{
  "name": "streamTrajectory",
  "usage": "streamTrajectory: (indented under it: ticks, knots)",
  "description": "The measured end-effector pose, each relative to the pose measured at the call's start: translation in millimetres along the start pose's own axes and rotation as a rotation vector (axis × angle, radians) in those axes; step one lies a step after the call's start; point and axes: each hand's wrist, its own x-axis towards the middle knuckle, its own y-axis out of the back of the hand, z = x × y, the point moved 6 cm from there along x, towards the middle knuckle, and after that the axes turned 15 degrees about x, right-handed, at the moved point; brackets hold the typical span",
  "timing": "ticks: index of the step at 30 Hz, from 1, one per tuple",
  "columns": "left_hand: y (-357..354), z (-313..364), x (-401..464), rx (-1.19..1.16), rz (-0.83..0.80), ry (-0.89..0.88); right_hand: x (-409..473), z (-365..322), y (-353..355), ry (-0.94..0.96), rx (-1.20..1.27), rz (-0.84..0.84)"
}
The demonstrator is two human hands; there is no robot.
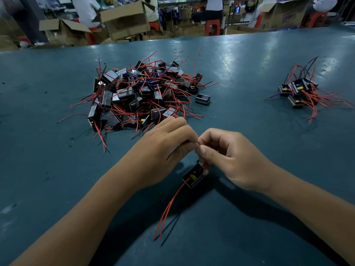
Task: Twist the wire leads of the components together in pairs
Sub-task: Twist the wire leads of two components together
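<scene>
A small black component (pixel 193 176) with a yellow part hangs just above the green table, between my hands. My left hand (pixel 169 139) and my right hand (pixel 228 156) meet fingertip to fingertip over it, both pinched on its upper red wire leads. Two more red leads (pixel 169 208) trail down from the component toward me, lying close together. A large heap of components (pixel 142 95) with tangled red, black and blue leads sits beyond my left hand. A smaller group of components (pixel 299 91) lies at the far right.
One black component without leads (pixel 202 99) lies alone by the heap's right edge. The green table (pixel 249 73) ends at a far edge, past which stand cardboard boxes (pixel 124 20), red stools and seated people.
</scene>
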Motion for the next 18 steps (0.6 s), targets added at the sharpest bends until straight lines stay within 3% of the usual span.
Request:
streamTrajectory:
  ticks: [7, 11, 18]
  knots:
    - [-14, -8, -4, -0.252, -0.169, 0.307, -2, -11, -1, 0.168, -0.385, 0.058]
    - [-21, -14, -8, -0.560, -0.144, 0.524, -1, -10, 4, 0.164, -0.346, 0.098]
    - [-4, -21, -8, -0.549, -0.098, 0.354, 2, -2, 12, 0.054, -0.103, 0.092]
